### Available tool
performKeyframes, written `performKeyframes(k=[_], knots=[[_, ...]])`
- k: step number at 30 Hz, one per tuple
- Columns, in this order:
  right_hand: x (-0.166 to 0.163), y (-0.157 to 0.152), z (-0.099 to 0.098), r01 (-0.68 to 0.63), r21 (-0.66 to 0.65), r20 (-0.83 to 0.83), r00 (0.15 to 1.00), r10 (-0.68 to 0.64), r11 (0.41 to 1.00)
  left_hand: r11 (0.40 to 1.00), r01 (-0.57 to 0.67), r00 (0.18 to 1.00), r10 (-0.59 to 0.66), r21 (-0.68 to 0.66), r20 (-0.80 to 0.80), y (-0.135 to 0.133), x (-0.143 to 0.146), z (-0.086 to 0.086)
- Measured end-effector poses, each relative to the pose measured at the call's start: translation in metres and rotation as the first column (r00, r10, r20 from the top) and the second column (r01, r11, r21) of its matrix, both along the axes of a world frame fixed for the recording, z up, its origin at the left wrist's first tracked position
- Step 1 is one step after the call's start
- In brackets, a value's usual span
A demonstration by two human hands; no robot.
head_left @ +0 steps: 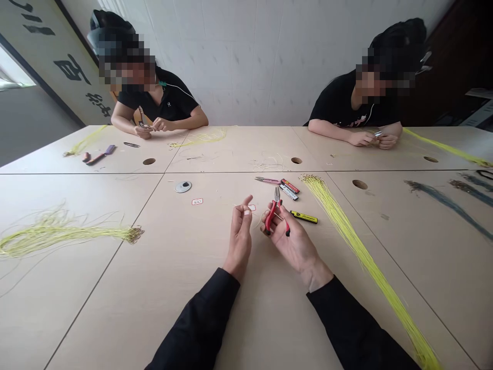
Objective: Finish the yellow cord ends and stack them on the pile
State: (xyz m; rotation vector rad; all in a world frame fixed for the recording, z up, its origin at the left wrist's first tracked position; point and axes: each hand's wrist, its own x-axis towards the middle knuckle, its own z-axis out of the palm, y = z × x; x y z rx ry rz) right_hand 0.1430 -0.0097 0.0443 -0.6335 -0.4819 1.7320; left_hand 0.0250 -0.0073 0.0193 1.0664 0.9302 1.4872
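Observation:
My right hand (pixel 295 241) holds a pair of red-handled needle-nose pliers (pixel 273 211), with the steel jaws pointing up and away from me. My left hand (pixel 241 234) is raised next to it, its fingertips pinched together on what looks like a thin pale wire (pixel 241 206). A long bundle of yellow wires (pixel 358 252) lies to the right of my right hand. A second, tangled yellow bundle (pixel 65 236) lies far to the left. Neither hand touches a bundle.
Beyond the pliers lie pink-handled snips (pixel 267 180), two small boxes (pixel 288 189) and a yellow-and-black marker (pixel 304 217). A grey disc (pixel 183 186) sits further left. Two co-workers (pixel 162 100) work across the joined tables, which have round holes (pixel 296 160). Dark wire bundles (pixel 447 203) lie at right.

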Motion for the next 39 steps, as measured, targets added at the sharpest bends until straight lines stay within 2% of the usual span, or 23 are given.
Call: performKeyframes(k=[4,6,8,9,10,12,14,15,17,20,23,26,29,32,34,36,38,39], knots=[[0.011,0.021,0.002,-0.047,-0.053,0.146,0.988,0.054,0.997,1.000,0.021,0.999,-0.021,-0.019,0.033,0.004,0.004,-0.007],[0.019,0.033,0.001,-0.068,-0.036,0.248,0.966,0.075,0.997,0.999,-0.029,0.997,0.032,-0.031,0.076,0.008,0.003,-0.008],[0.029,0.045,-0.002,-0.048,0.007,0.411,0.911,0.040,0.999,0.993,-0.103,0.987,0.109,-0.056,0.120,0.013,-0.001,-0.009],[0.034,0.052,-0.003,-0.027,0.055,0.536,0.844,-0.007,0.998,0.989,-0.131,0.981,0.139,-0.069,0.137,0.015,-0.003,-0.010],[0.038,0.059,-0.003,-0.016,0.128,0.674,0.735,-0.076,0.992,0.985,-0.151,0.976,0.162,-0.081,0.147,0.017,-0.006,-0.010],[0.044,0.074,-0.001,-0.056,0.316,0.874,0.405,-0.268,0.947,0.982,-0.171,0.973,0.181,-0.082,0.142,0.019,-0.009,-0.011],[0.046,0.086,0.005,-0.152,0.465,0.885,0.098,-0.455,0.872,0.987,-0.151,0.983,0.155,-0.051,0.094,0.017,-0.008,-0.009],[0.045,0.092,0.009,-0.185,0.504,0.859,0.006,-0.512,0.844,0.992,-0.124,0.991,0.126,-0.035,0.053,0.014,-0.005,-0.007],[0.038,0.099,0.016,-0.177,0.509,0.848,-0.064,-0.526,0.842,0.997,-0.073,0.996,0.072,-0.015,-0.048,0.008,0.004,0.000],[0.023,0.103,0.020,-0.025,0.388,0.921,-0.014,-0.388,0.921,0.992,-0.128,0.980,0.125,-0.009,-0.156,-0.004,0.029,0.016],[0.010,0.104,0.018,0.116,0.268,0.939,0.188,-0.287,0.956,0.966,-0.251,0.956,0.239,-0.053,-0.172,-0.015,0.058,0.030],[0.000,0.102,0.017,0.119,0.209,0.894,0.378,-0.238,0.971,0.937,-0.323,0.937,0.297,-0.130,-0.185,-0.023,0.080,0.036],[-0.007,0.093,0.020,0.079,0.181,0.852,0.485,-0.197,0.980,0.917,-0.375,0.915,0.343,-0.136,-0.212,-0.028,0.084,0.035],[-0.011,0.074,0.023,0.061,0.153,0.790,0.592,-0.159,0.986,0.925,-0.378,0.893,0.354,-0.035,-0.278,-0.032,0.078,0.031],[-0.012,0.060,0.023,0.070,0.079,0.677,0.728,-0.105,0.994,0.943,-0.329,0.887,0.324,0.039,-0.328,-0.038,0.074,0.027],[-0.011,0.046,0.022,0.083,-0.033,0.497,0.866,-0.056,0.996,0.955,-0.274,0.879,0.296,0.113,-0.373,-0.045,0.072,0.023],[-0.008,0.033,0.019,0.095,-0.087,0.397,0.916,-0.053,0.992,0.949,-0.236,0.857,0.305,0.210,-0.415,-0.051,0.071,0.022],[-0.006,0.027,0.017,0.118,-0.064,0.434,0.898,-0.079,0.991,0.939,-0.221,0.844,0.319,0.263,-0.432,-0.052,0.071,0.022]])
